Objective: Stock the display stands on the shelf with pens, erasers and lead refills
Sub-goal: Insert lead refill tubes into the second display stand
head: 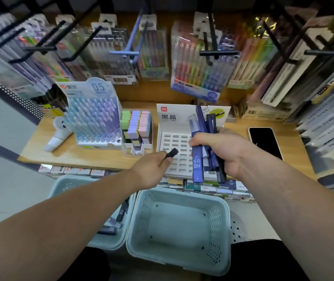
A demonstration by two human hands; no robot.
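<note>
While our right hand [220, 151] grips a bundle of blue lead refills [204, 151] over the white slotted display stand [174, 147] on the wooden shelf [81, 157], our left hand [152, 169] pinches a single dark refill case [171, 154] just above the stand's near-left slots. Left of it stand the filled pen display [95, 118] and eraser box [137, 130]; two teal baskets [137, 230] sit near us.

A stationery shop. Beyond the fingertips, packaged pen sets [197, 63] hanging on black display hooks [215, 51]; a wooden shelf [93, 157] with a filled pen display stand [93, 116] and eraser tray [136, 128] left of the fingers; boxed stock [208, 187] stacked beneath.
</note>
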